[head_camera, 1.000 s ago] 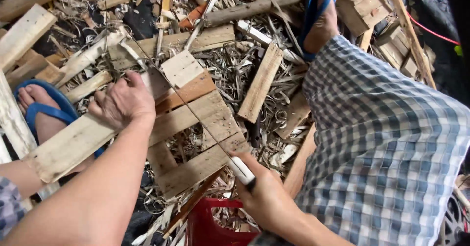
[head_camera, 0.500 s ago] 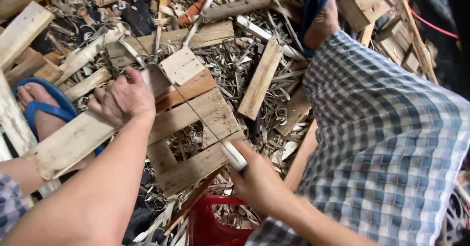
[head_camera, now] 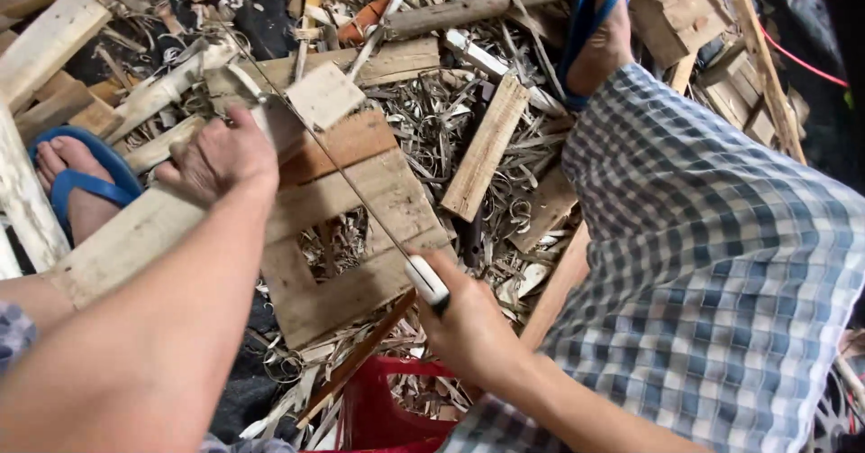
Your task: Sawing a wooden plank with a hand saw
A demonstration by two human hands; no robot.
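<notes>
Two hands work on one small wooden pallet frame [head_camera: 356,223] that lies on a floor heaped with shavings and offcuts [head_camera: 450,119]. The left hand [head_camera: 221,155] is pressed flat, fingers together, on the frame's upper left corner, where a long pale plank [head_camera: 117,246] runs off toward the left edge of the heap. The right hand [head_camera: 464,327] is clamped around the white handle [head_camera: 426,282] of a thin hand saw, whose narrow blade [head_camera: 333,160] slants from the frame's lower right corner up across the slats toward its top left corner, passing beside a pale square block [head_camera: 324,95] fixed there.

As for progress, the frame looks whole: its slats sit in place and no cut-through piece has fallen away, so my judgement is that the sawing is at an early or middle stage. How deep the blade has bitten I cannot tell, since the kerf is hidden under the blade itself.

A loose short board [head_camera: 487,146] lies just right of the frame, a foot in a blue sandal [head_camera: 77,183] rests at the plank's left side, and a red crate [head_camera: 387,408] stands below the frame's lower edge
</notes>
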